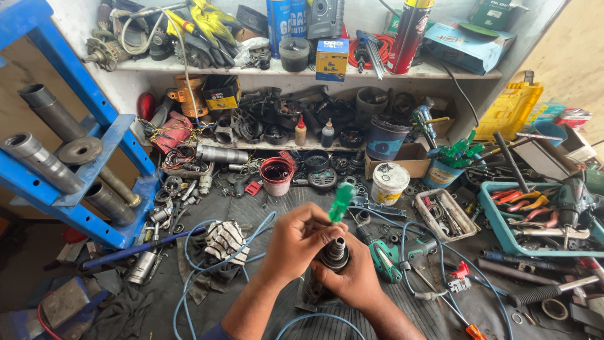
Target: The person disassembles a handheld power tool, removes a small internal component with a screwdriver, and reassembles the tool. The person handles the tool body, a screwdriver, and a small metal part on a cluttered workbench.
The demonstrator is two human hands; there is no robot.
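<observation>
Both hands close around a dark cylindrical metal motor part standing upright on the black rubber bench mat. Left hand wraps its upper body at 9 o'clock and grips a green-handled screwdriver; right hand cups the lower side at 4 o'clock. Blue wire lies at 8 o'clock.

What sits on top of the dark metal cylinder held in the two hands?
A stepped ring end with an open bore tops the dark metal cylinder. A green screwdriver handle rises behind it. Both hands cover the cylinder's sides, and the bore's inside is too dark to see.
</observation>
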